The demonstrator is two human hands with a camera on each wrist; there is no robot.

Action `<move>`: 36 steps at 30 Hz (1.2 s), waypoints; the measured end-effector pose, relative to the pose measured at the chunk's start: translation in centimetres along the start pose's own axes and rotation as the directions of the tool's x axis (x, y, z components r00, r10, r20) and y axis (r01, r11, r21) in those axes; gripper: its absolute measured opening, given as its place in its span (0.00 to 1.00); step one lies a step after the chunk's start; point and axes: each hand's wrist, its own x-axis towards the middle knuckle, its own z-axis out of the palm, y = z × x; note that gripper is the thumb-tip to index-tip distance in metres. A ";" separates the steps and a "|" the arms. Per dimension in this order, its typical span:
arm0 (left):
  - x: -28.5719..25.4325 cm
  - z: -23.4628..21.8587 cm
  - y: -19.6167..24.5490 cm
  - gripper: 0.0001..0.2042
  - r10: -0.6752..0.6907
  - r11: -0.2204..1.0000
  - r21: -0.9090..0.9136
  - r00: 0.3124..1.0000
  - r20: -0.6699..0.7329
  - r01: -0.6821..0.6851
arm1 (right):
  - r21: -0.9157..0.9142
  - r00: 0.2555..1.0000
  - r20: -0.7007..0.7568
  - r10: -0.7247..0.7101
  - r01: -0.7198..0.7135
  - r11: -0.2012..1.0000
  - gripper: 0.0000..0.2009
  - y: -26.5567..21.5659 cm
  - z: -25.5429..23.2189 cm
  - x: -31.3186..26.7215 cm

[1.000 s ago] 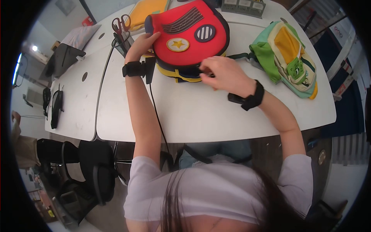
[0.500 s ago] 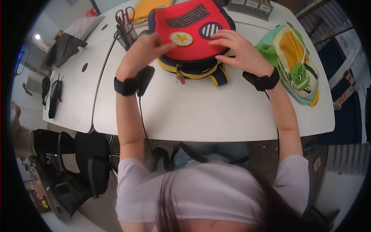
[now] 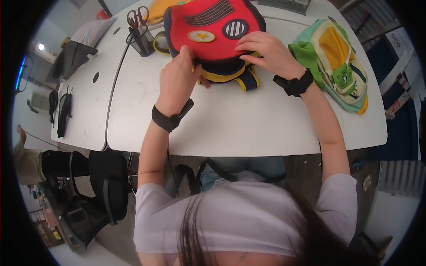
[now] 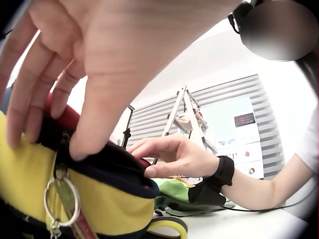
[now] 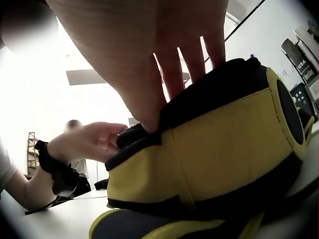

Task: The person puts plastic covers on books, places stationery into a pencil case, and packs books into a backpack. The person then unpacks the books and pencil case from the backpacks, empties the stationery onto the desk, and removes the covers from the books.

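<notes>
A red backpack (image 3: 213,42) with a star patch and a striped patch lies on the table, its yellow and navy side facing the person. The left hand (image 3: 177,82) is at its front left corner, thumb and fingers at the dark edge beside a zipper pull with a metal ring (image 4: 62,204). On the right part of the red flap rests the right hand (image 3: 275,55), fingers extended. In the right wrist view its fingers lie over the dark top edge above the yellow side (image 5: 224,144).
A green and yellow backpack (image 3: 339,66) lies to the right. A mesh holder (image 3: 143,44) with scissors (image 3: 138,17) stands at the left, near a yellow folder (image 3: 162,11). A grey basket (image 3: 290,5) is at the back. The table's front edge (image 3: 239,155) is nearest the body.
The left hand has come down from the flap's left side to the front edge by the zipper pull. The right hand has moved from the front edge up onto the flap, its fingers straighter.
</notes>
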 end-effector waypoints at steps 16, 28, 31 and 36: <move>4.3 -1.9 -9.4 0.05 -0.147 0.953 -0.290 0.967 -0.206 0.084 | -0.015 0.958 -0.285 0.030 -0.035 0.999 0.06 -0.7 -2.2 3.7; 9.3 -1.1 -10.4 0.10 -0.038 0.730 -0.600 0.858 -0.512 -0.326 | 0.078 0.867 -0.443 0.228 -0.216 0.973 0.09 1.6 -5.5 10.3; 6.8 -6.8 -5.6 0.10 0.502 0.840 -0.052 0.809 -0.307 -0.541 | 0.079 0.848 -0.469 0.246 -0.236 0.968 0.08 1.6 -5.0 10.6; 7.9 -4.0 -5.2 0.14 0.355 0.898 -0.190 0.909 -0.217 -0.396 | 0.105 0.825 -0.513 0.239 -0.216 0.971 0.07 -0.3 -5.1 9.8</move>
